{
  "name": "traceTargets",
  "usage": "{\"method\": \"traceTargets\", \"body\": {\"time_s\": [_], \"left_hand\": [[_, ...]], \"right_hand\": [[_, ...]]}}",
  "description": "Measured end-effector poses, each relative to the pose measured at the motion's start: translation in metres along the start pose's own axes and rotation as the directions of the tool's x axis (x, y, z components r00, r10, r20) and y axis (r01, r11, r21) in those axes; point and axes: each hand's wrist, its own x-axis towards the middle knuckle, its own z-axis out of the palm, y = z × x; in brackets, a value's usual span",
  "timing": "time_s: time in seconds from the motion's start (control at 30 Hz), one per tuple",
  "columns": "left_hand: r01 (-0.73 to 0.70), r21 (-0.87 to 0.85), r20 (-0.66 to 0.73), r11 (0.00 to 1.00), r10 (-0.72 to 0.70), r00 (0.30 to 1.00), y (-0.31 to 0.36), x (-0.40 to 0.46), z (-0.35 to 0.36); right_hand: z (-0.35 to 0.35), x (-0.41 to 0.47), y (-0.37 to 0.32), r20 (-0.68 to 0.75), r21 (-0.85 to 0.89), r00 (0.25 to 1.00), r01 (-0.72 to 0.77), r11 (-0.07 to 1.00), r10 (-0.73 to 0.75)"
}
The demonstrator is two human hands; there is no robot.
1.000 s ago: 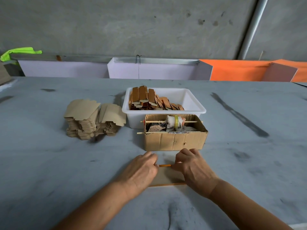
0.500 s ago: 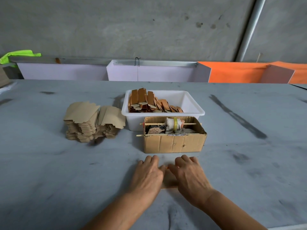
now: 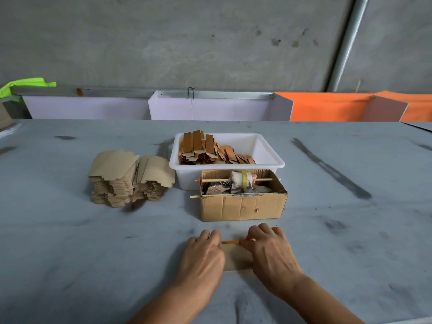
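A flat brown cardboard piece (image 3: 237, 257) lies on the grey table in front of me, a thin orange edge showing along its far side. My left hand (image 3: 204, 256) covers its left part and my right hand (image 3: 268, 251) its right part. The fingers of both hands are bent down over the far orange edge and hold it. Most of the piece is hidden under my hands.
A small open cardboard box (image 3: 243, 202) with a stick and a wrapped spool stands just beyond my hands. Behind it a white plastic tub (image 3: 268, 157) holds several folded orange-brown pieces. A stack of flat brown cutouts (image 3: 128, 178) sits to the left.
Half a second ago both hands lay flat and close together on the piece. Now they have drawn apart, fingers bent over the far edge, and the orange edge shows again.
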Motion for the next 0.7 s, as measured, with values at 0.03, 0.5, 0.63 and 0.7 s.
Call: {"method": "traceTargets", "body": {"time_s": [0.03,0.5,0.63,0.7], "left_hand": [[0.012,-0.018,-0.014,1.000,-0.012,1.000,-0.002,-0.001,0.001],[-0.034,-0.504,-0.155,0.863,-0.051,0.987,-0.034,-0.019,0.001],[-0.020,-0.530,-0.167,0.848,-0.081,0.983,-0.032,-0.004,-0.001],[-0.002,-0.517,-0.176,0.856,-0.104,0.979,-0.030,0.004,0.000]], "right_hand": [[0.001,-0.001,0.001,-0.002,0.005,1.000,-0.014,1.000,0.014],[0.012,-0.010,0.018,-0.031,0.074,0.996,-0.079,0.994,0.081],[0.012,-0.016,0.017,-0.094,0.221,0.988,-0.099,0.970,0.122],[0.009,-0.021,0.019,-0.108,0.259,0.988,-0.076,0.963,0.107]]}}
